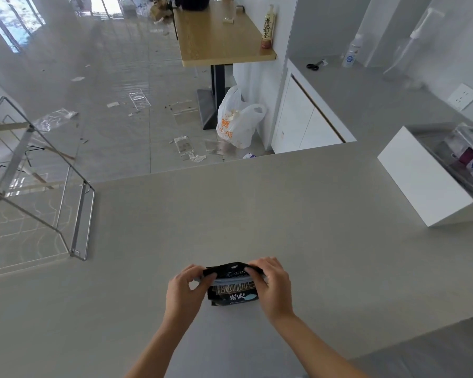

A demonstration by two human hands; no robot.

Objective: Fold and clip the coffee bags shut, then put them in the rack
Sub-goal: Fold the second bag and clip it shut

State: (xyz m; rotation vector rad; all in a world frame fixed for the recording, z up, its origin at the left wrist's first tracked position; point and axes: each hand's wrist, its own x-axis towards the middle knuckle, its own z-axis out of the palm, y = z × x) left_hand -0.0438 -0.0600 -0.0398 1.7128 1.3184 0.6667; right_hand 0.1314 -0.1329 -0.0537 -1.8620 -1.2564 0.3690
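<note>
A small black coffee bag [234, 296] with white lettering stands on the pale counter [257, 208], close to me. Its top strip is bent over toward me, showing a pale band underneath. My left hand [183, 291] pinches the left end of that folded top. My right hand [275, 286] grips the right end, fingers curled over the fold. A metal wire rack [77, 222] stands at the counter's left edge, well away from both hands. No clip shows in either hand.
A white box [421, 184] holding a tray of mixed packets sits at the right on the counter. Beyond the counter's far edge lies a littered floor with a white plastic bag [236, 121] and a wooden table [219, 36]. Scissors [313, 66] lie on the back worktop.
</note>
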